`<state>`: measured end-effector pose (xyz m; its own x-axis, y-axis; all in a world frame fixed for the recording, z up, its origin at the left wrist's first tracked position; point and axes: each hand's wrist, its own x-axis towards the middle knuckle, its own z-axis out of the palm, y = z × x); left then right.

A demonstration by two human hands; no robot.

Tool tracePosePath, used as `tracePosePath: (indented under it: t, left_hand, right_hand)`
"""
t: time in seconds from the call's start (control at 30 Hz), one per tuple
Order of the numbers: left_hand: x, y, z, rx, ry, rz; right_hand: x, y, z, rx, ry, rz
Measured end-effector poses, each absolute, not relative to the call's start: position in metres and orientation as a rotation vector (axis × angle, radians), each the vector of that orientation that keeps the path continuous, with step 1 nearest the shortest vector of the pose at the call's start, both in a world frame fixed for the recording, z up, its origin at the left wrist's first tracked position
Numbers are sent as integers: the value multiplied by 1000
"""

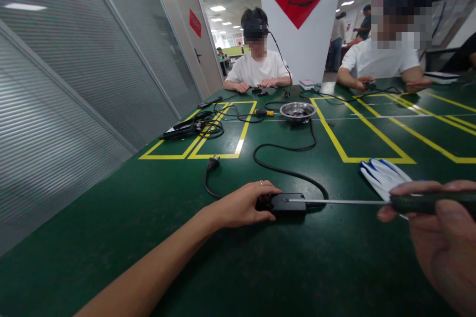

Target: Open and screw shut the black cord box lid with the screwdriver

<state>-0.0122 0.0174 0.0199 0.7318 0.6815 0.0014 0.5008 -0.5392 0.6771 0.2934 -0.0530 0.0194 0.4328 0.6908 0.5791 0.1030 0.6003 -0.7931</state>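
A black power adapter (288,205) lies on the green table (238,267), with my left hand (251,204) gripping its left end between thumb and fingers. Black cords run from both of its ends, and a cord with a plug (213,162) rests to the left. At the right, my right hand (439,223) is closed around the dark handle of a screwdriver (345,202). Its long thin shaft points left, the tip over the adapter's top face; whether it touches is unclear. A white and blue glove (385,176) lies just behind my right hand.
Further back are a metal bowl (297,111) with small parts, a yellow and black screwdriver (264,113), and tangled black cables (203,126) at the left. Yellow tape (342,148) marks the table. Across it sit two people in white shirts, their hands on small items.
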Motion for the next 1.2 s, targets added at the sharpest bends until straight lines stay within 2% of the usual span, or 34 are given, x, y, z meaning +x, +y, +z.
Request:
tracePosePath:
  t: [0.1, 0.97, 1.2]
  left_hand:
    - [-14, 18, 22, 2239, 868, 337]
    - [-14, 17, 27, 2251, 874, 295]
    - [-12, 15, 25, 2215, 921, 313]
  right_hand:
    - [283, -57, 14, -949, -1039, 573]
    - [266, -66, 15, -1212, -1080, 663]
    - [276, -62, 15, -1039, -976, 570]
